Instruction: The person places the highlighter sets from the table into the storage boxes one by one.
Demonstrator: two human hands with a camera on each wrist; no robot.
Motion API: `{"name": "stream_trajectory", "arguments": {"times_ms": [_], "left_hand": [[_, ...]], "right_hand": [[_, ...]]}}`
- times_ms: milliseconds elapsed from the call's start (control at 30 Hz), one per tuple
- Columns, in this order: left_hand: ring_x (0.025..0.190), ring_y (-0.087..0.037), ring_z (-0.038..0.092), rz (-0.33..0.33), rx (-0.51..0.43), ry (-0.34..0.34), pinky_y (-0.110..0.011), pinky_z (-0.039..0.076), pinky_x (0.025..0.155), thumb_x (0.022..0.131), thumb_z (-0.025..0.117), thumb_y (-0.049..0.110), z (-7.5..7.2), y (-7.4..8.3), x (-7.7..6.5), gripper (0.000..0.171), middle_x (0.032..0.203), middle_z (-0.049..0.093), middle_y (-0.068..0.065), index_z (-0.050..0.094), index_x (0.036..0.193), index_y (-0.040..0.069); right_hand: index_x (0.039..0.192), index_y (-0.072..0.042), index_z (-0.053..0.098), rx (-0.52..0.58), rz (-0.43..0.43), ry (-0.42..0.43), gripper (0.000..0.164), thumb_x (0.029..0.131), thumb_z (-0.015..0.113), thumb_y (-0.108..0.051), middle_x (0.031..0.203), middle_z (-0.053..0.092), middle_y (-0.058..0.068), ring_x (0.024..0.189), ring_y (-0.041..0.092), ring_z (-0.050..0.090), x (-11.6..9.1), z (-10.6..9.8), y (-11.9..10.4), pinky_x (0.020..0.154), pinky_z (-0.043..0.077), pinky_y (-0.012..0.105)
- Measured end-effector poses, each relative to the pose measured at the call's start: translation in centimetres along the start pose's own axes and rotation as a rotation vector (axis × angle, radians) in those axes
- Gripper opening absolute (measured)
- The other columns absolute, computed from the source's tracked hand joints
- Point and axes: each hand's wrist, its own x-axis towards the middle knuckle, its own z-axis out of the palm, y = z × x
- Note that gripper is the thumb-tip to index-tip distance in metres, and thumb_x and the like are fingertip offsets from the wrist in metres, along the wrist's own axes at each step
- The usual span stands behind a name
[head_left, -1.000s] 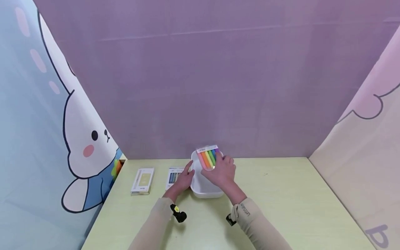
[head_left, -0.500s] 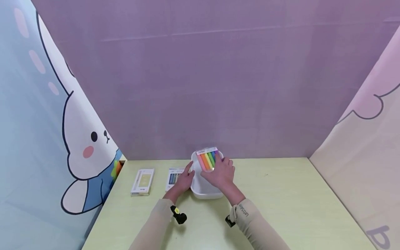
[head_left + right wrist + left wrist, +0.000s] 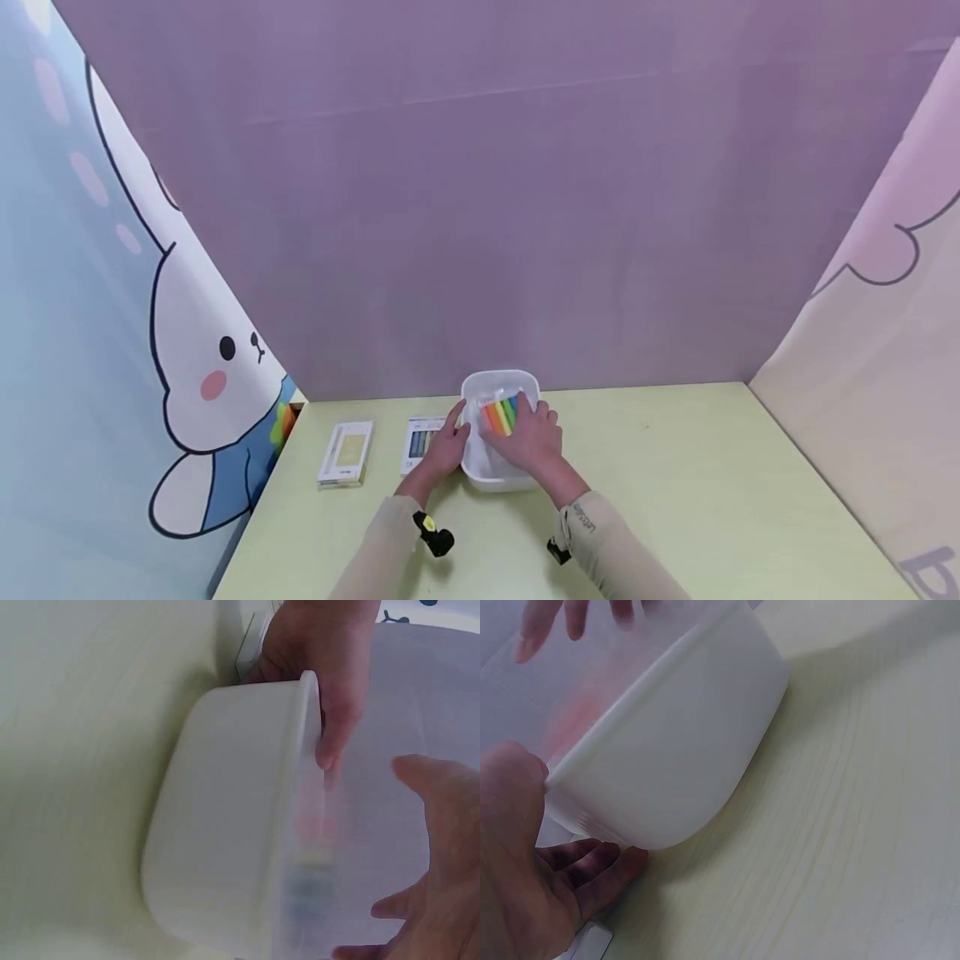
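A white plastic tub [image 3: 501, 483] stands on the table near the back wall. Inside it lies a flat pack of rainbow-coloured sticks [image 3: 501, 415]; the kind of sticks is unclear. My left hand [image 3: 447, 450] grips the tub's left wall, thumb over the rim [image 3: 630, 701] and the other fingers outside, low on the wall. My right hand [image 3: 534, 437] is above the tub, overlapping the pack in the head view. In the right wrist view this hand [image 3: 442, 862] has its fingers spread and apart from the pack, with nothing between them.
Just left of the tub, partly behind my left hand, lies a white box with a window of dark sticks [image 3: 422, 442]. Farther left is a white box with a yellow panel [image 3: 347, 452]. A purple cloth wall [image 3: 480, 250] rises behind the pale table [image 3: 675, 500].
The pack has gone down from above the tub's far rim to inside it. My right hand's fingers now stand apart from it. The left hand stays on the tub; the view has tilted slightly.
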Motion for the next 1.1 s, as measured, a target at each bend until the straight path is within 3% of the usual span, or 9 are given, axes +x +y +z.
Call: {"name": "stream_trajectory", "arguments": {"times_ms": [233,500,700,900,1100], "left_hand": [[0.108,-0.03,0.059,-0.021,0.013,0.013,-0.046,0.049,0.087,0.104,0.038,0.043,0.2,0.2,0.0,0.054,0.136,0.051,-0.022,0.022,0.155,0.035],[0.109,-0.03,0.058,-0.032,0.035,0.006,-0.048,0.047,0.089,0.105,0.037,0.037,0.4,0.0,-0.4,0.053,0.136,0.052,-0.022,0.021,0.155,0.035],[0.102,-0.028,0.06,-0.016,0.046,0.0,-0.046,0.048,0.086,0.105,0.037,0.037,0.4,-0.2,-0.3,0.053,0.132,0.054,-0.022,0.02,0.156,0.031],[0.106,-0.03,0.059,-0.028,0.038,-0.001,-0.048,0.048,0.087,0.105,0.037,0.032,0.4,-0.2,0.0,0.053,0.135,0.051,-0.023,0.02,0.155,0.033],[0.114,-0.032,0.056,-0.062,0.005,-0.012,-0.048,0.048,0.09,0.104,0.039,0.037,0.3,-0.2,0.0,0.053,0.141,0.047,-0.021,0.021,0.154,0.038]], "right_hand": [[0.14,-0.002,0.048,-0.054,-0.051,-0.022,0.08,0.085,0.061,-0.059,0.13,0.049,0.027,0.113,0.042,0.047,0.2,-0.4,1.3,0.087,0.044,0.056],[0.135,-0.002,0.051,0.014,-0.02,-0.05,0.066,0.088,0.064,-0.047,0.134,0.048,0.027,0.119,0.045,0.045,0.3,-1.1,3.5,0.091,0.041,0.059],[0.141,-0.004,0.045,0.088,0.006,-0.093,0.065,0.09,0.063,-0.041,0.129,0.051,0.025,0.111,0.042,0.054,0.7,-0.8,5.4,0.082,0.048,0.057],[0.144,-0.001,0.041,0.22,-0.018,-0.109,0.065,0.09,0.064,-0.029,0.13,0.052,0.028,0.115,0.044,0.053,0.9,-0.4,6.6,0.092,0.044,0.057],[0.143,-0.002,0.042,0.388,-0.013,-0.108,0.058,0.091,0.062,-0.02,0.126,0.055,0.03,0.114,0.044,0.055,1.0,0.2,7.5,0.091,0.046,0.055]]}}
